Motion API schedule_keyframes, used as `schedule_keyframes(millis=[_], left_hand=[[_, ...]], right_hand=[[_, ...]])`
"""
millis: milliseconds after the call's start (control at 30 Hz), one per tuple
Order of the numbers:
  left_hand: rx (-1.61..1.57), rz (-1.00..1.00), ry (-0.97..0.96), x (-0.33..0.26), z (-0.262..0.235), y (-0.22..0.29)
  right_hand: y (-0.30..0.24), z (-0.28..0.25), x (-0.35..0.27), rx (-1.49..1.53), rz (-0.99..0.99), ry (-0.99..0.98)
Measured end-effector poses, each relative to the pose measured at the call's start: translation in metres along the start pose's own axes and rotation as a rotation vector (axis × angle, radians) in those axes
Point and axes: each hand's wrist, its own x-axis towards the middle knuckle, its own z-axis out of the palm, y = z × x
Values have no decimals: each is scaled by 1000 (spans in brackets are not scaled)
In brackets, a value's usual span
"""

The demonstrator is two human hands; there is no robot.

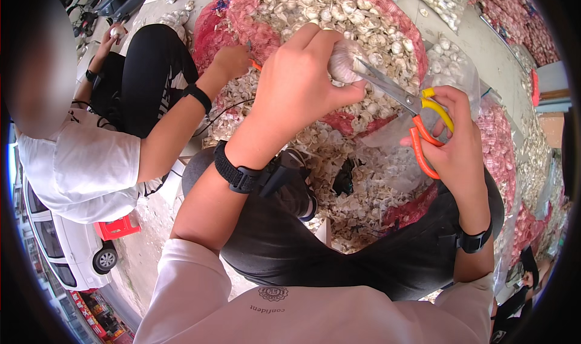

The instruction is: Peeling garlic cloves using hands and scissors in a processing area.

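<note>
In front of me my left hand [305, 78] grips a garlic bulb [345, 62] between thumb and fingers, high over the loose peelings. My right hand [454, 132] holds scissors [393, 91] with one yellow and one orange handle. The blade tips reach the right side of the bulb; whether they cut into it I cannot tell. Behind the bulb, a red mesh sack [411, 26] lies open, full of garlic bulbs [339, 5]. Garlic skins [357, 193] are heaped between my knees.
At my left sits a co-worker in a white shirt [91, 156], one hand [233, 62] near an orange-handled tool, the other holding a bulb. A clear bag of garlic [445, 65] stands at the right, with more red sacks [496, 138] beyond. A white van [57, 229] is parked at far left.
</note>
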Motion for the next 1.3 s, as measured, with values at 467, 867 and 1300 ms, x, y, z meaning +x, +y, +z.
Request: schedule_keyframes(millis=[467, 867, 1300], left_hand=[[103, 10, -21, -2, 2, 1], [9, -15, -38, -1, 1, 2], [-73, 49, 7, 1, 2, -1]], right_hand=[[0, 0, -2, -50, 13, 7], [1, -2, 0, 60, 4, -11], [8, -10, 3, 146, 26, -153]])
